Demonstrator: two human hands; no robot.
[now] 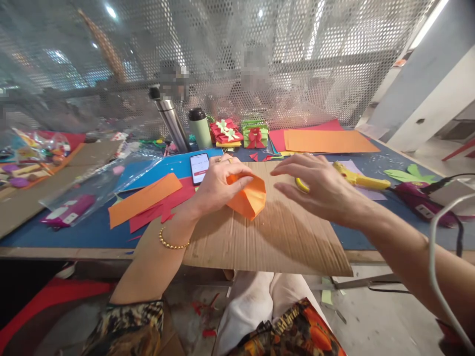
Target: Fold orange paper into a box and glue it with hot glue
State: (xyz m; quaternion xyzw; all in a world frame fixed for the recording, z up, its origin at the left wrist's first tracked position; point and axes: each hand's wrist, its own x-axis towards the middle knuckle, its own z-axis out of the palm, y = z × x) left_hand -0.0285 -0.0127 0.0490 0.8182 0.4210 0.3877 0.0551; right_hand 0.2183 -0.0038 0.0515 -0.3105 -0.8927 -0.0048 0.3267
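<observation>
1. Setting: a perforated metal screen (282, 64) stood behind a blue-topped table (74, 242), with a steel flask (172, 123) and a pale green bottle (200, 129) near its far edge.
2. Work surface: a sheet of brown cardboard (297, 252) lay at the near edge of the table, its front corners jutting past it.
3. Workpiece: a folded orange paper piece (250, 200), creased into angled faces, was at the middle of the cardboard, its lower tip close to the board; whether it touched could not be told.
4. Left hand (222, 180): thumb and fingers pinched the paper at its upper left side.
5. Right hand (315, 183): the fingers were parted from the thumb and grasped nothing visible, just beside the paper and apart from it. A yellow ring-shaped object (302, 185) showed partly behind them.
6. Surroundings: an orange strip (144, 198) overlapped red paper (163, 203) on the left; a yellow glue gun (363, 182) lay on the right.
7. Handling, as judged: a light pinch close to a fold would have steadied the paper without crushing its faces; the free fingertips were best used along one crease at a time, with the opposite side supported.
</observation>
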